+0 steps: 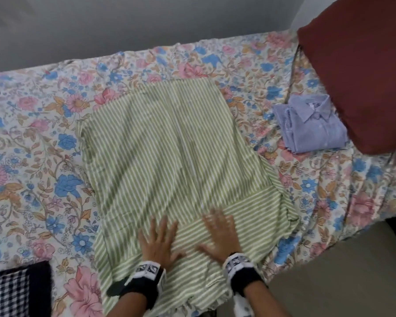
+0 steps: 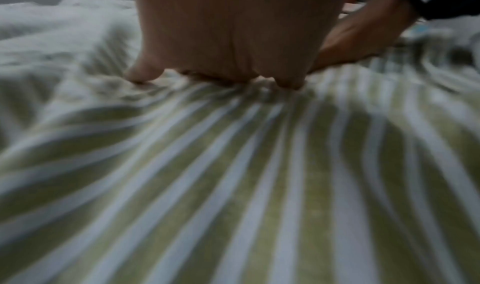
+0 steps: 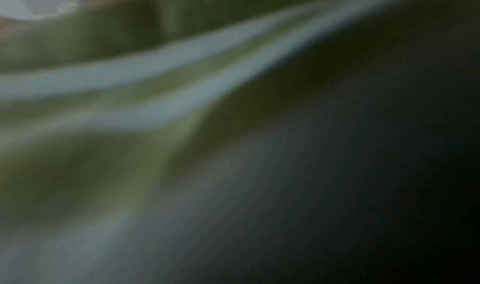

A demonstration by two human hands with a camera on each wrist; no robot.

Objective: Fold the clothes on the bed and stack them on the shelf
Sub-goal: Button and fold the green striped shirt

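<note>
1. Pressing flat on the green striped garment [image 1: 169, 152]: both hands lay palm-down on its near part, forearms coming in from the near edge of the bed [image 1: 32, 124].
2. Left hand [image 1: 158, 242] had straight, spread fingers with the thumb out to the side. It gripped nothing, only flat contact with the cloth. The left wrist view confirmed this: left hand [image 2: 228, 31] bore down on the stripes, fabric bunching in small wrinkles at the fingertips [image 2: 140, 76].
3. Right hand [image 1: 222, 236] sat just beside the left one, also splayed and flat on the garment. It was motion-blurred in the head view, but no fingers curled round the fabric. In the left wrist view the right hand [image 2: 363, 36] rested on the cloth next to the left hand.
4. Right wrist view was dark and smeared. Only the green striped garment [image 3: 155, 83] showed, close to the lens, with no fingers readable.
5. Both wrists wore black straps with white patterned bands.
6. The garment had thin green and white stripes and was spread mostly flat across the middle of the bed. Its right near edge was folded over, so the stripes there ran at a different angle. The near hem drooped over the bed's edge.
7. A folded blue shirt [image 1: 311, 124] lay right of the garment, well apart, against a dark red pillow [image 1: 361, 72].
8. A black-and-white checked cloth [image 1: 12, 291] lay at the near left corner, left of the garment.
9. The bedsheet was floral, in pink, blue and orange.
</note>
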